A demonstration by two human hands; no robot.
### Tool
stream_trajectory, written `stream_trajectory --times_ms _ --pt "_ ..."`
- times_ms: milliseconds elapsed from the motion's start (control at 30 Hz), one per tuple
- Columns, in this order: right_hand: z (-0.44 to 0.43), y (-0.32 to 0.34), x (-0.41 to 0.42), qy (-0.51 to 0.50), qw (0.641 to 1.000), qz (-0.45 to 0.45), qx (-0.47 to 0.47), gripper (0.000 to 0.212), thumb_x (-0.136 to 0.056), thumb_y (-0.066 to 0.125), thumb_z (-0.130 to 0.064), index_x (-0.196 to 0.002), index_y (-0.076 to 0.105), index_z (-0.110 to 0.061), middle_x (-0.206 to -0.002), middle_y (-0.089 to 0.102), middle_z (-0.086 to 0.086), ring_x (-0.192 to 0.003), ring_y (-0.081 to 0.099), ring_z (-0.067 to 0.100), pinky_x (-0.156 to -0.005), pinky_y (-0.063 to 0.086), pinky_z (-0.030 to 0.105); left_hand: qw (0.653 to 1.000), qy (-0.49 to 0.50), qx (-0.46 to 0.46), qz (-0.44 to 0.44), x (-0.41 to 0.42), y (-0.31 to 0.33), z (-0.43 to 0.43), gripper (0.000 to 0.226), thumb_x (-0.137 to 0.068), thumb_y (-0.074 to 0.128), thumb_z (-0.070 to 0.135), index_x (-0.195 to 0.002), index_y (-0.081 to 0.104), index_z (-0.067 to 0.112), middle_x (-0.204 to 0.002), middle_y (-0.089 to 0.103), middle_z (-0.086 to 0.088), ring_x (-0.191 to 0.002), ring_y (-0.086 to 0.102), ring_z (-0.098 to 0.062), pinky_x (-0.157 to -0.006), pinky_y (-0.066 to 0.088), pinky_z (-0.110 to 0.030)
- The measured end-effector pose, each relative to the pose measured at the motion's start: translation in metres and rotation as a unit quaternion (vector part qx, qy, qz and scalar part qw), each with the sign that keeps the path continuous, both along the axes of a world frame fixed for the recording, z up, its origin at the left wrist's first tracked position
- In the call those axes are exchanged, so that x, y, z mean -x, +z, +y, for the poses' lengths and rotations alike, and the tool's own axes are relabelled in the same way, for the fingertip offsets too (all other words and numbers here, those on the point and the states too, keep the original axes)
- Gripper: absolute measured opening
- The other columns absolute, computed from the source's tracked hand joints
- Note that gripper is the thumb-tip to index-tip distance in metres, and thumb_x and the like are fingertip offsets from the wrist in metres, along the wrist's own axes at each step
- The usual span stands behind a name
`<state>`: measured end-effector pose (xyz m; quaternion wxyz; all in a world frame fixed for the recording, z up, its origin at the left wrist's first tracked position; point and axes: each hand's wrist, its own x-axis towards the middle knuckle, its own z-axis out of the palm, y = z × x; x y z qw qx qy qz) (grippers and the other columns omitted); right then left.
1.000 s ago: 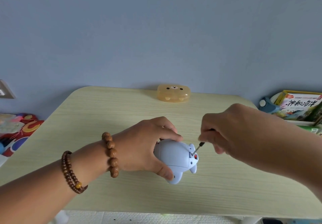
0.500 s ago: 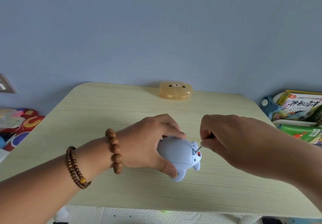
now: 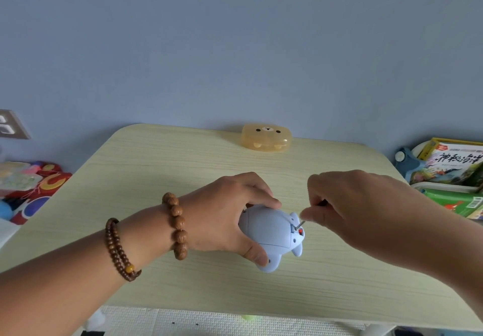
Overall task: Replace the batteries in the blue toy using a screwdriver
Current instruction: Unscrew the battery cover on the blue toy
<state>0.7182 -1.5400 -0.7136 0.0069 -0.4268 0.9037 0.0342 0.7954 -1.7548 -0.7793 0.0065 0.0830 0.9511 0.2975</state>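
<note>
The blue toy [image 3: 266,228] is held near the middle of the worktop [image 3: 183,168], towards the near edge, with its underside turned upward. Whether its lower end touches the surface cannot be told. The toy is gripped by the left hand [image 3: 224,212]: the fingers are curled over the far side and the thumb is pressed against the near side, so the grip is closed round the body. The screwdriver [image 3: 300,224] is pinched in the grip of the right hand [image 3: 347,205], between thumb and fingertips. Only a short length of metal shaft is seen, slanting down and left from the fingers, and the handle is mostly hidden. The tip is set at a small recess on the right end of the toy, just beside a red part. Two beaded bracelets [image 3: 177,224] are worn on the left wrist and forearm. An orange case [image 3: 266,137] with a bear face is placed at the far edge of the worktop, well apart from the toy. Books [image 3: 454,163] are stacked to the right of the worktop, and colourful items [image 3: 31,184] are seen to its left.
</note>
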Motion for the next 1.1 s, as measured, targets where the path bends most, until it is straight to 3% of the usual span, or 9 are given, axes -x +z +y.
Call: stream_trajectory --times_ms 100,233,333,467,567,667,800,933,1100 --pt "-0.003 -0.007 -0.001 0.017 0.999 0.049 -0.013 0.040 -0.100 0.031 -0.064 -0.077 0.038 -0.031 -0.081 0.055 -0.009 -0.077 0.059 0.016 -0.068 0.048 0.032 1.000 -0.002 0.007 0.000 0.001 0.001 0.001 0.081 -0.055 0.091 0.054 -0.129 0.062 0.039 -0.125 0.044 0.030 -0.115 0.051 0.004 -0.097 0.048 -0.022" --pt "0.003 -0.001 -0.005 0.021 1.000 -0.008 -0.014 0.023 -0.099 0.037 -0.062 -0.105 0.040 -0.040 -0.086 0.054 -0.021 -0.076 0.054 0.007 -0.067 0.042 0.025 1.000 -0.005 0.009 -0.006 0.001 0.002 0.001 0.081 -0.055 0.091 0.055 -0.129 0.060 0.041 -0.126 0.042 0.032 -0.114 0.051 0.004 -0.094 0.048 -0.020" --pt "0.004 0.002 -0.006 0.014 1.000 -0.023 -0.012 0.018 -0.100 0.043 -0.055 -0.096 0.038 -0.037 -0.084 0.057 -0.017 -0.074 0.057 0.008 -0.062 0.038 0.018 1.000 -0.003 0.003 -0.003 0.000 0.001 0.000 0.080 -0.055 0.090 0.057 -0.127 0.060 0.041 -0.124 0.044 0.032 -0.115 0.052 0.003 -0.096 0.050 -0.024" --pt "-0.001 -0.003 -0.005 0.005 1.000 0.029 -0.010 0.035 -0.100 0.036 -0.062 -0.083 0.040 -0.031 -0.083 0.056 -0.010 -0.078 0.059 0.014 -0.067 0.047 0.030 1.000 -0.002 0.003 0.002 0.000 0.000 0.000 0.080 -0.055 0.091 0.056 -0.127 0.061 0.040 -0.124 0.044 0.031 -0.116 0.052 0.003 -0.097 0.050 -0.026" --pt "-0.002 -0.007 -0.005 0.009 0.999 0.039 -0.018 0.037 -0.099 0.028 -0.066 -0.094 0.044 -0.033 -0.086 0.057 -0.012 -0.083 0.060 0.016 -0.072 0.049 0.032 1.000 -0.003 0.003 0.004 0.000 0.000 0.000 0.080 -0.055 0.091 0.055 -0.128 0.062 0.038 -0.125 0.045 0.030 -0.117 0.052 0.003 -0.098 0.049 -0.026" --pt "0.002 -0.001 -0.008 0.006 1.000 -0.023 -0.008 0.024 -0.098 0.040 -0.064 -0.109 0.036 -0.043 -0.077 0.046 -0.022 -0.075 0.051 0.008 -0.071 0.042 0.029 1.000 -0.001 -0.001 0.001 0.000 0.001 0.000 0.080 -0.055 0.092 0.053 -0.128 0.062 0.038 -0.126 0.046 0.029 -0.117 0.051 0.004 -0.097 0.049 -0.024" --pt "0.003 0.001 -0.008 -0.007 1.000 -0.026 -0.003 0.021 -0.099 0.045 -0.057 -0.095 0.036 -0.038 -0.083 0.058 -0.015 -0.075 0.059 0.008 -0.062 0.041 0.021 1.000 0.000 -0.005 0.002 0.000 0.000 -0.001 0.079 -0.055 0.092 0.054 -0.127 0.062 0.039 -0.125 0.045 0.030 -0.117 0.051 0.004 -0.097 0.049 -0.025" --pt "0.000 -0.005 -0.009 0.004 0.998 0.049 -0.046 0.037 -0.100 0.029 -0.065 -0.087 0.034 -0.030 -0.075 0.049 -0.008 -0.072 0.054 0.019 -0.061 0.040 0.031 1.000 -0.002 -0.007 0.004 0.000 0.000 -0.001 0.080 -0.055 0.092 0.054 -0.128 0.062 0.038 -0.124 0.046 0.030 -0.117 0.051 0.005 -0.097 0.049 -0.024" --pt "0.002 -0.004 -0.010 -0.004 1.000 0.010 -0.016 0.035 -0.095 0.032 -0.071 -0.107 0.037 -0.038 -0.085 0.057 -0.014 -0.079 0.058 0.016 -0.070 0.045 0.032 1.000 -0.004 -0.007 0.005 0.000 0.000 -0.001 0.080 -0.055 0.091 0.055 -0.127 0.062 0.038 -0.125 0.046 0.030 -0.116 0.051 0.005 -0.096 0.049 -0.024"
